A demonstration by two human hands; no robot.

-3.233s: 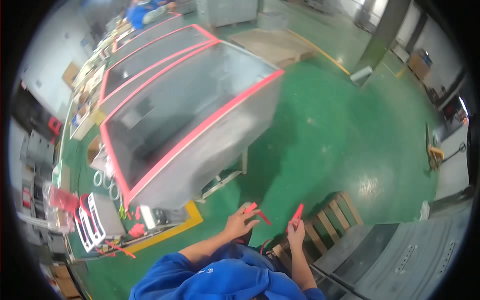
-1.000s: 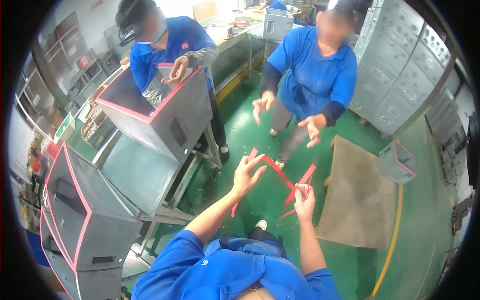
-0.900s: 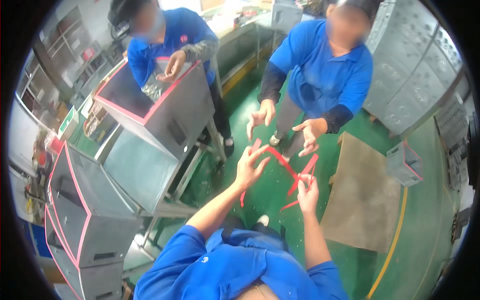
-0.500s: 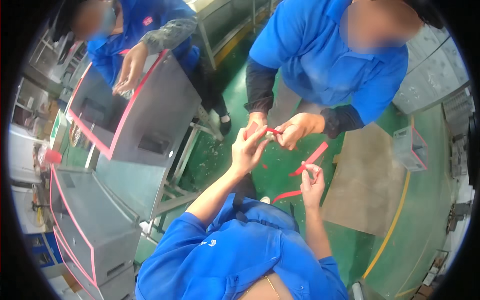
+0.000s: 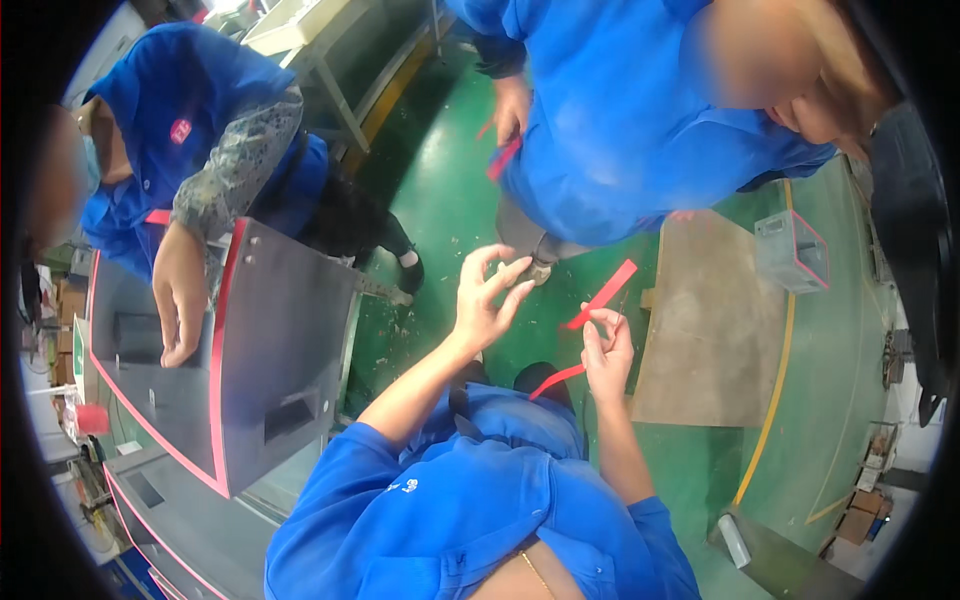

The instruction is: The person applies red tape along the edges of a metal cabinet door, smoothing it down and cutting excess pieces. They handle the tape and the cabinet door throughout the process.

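My left hand (image 5: 488, 300) is raised in front of me, its fingers curved and apart, with nothing visible in them. To its right, my right hand (image 5: 608, 358) pinches thin red strips, like tape, between thumb and fingers. A red strip (image 5: 606, 294) slants up past the fingertips; another red length (image 5: 557, 380) hangs out to the left below them. Whether these are one piece or two, I cannot tell. Across from me, a co-worker's hand (image 5: 510, 108) is by another red strip (image 5: 503, 158), against the blue shirt.
At left, a second co-worker's hand (image 5: 180, 300) hangs over a grey metal box (image 5: 275, 350) edged in red. Another grey box (image 5: 180, 510) stands nearer me. A brown sheet (image 5: 705, 330) lies on the green floor, with a small grey box (image 5: 790, 250) beyond it.
My left hand has come away from the co-worker's hands, and the red piece by it is gone from it. The co-worker opposite has drawn back and turned. The view has shifted.
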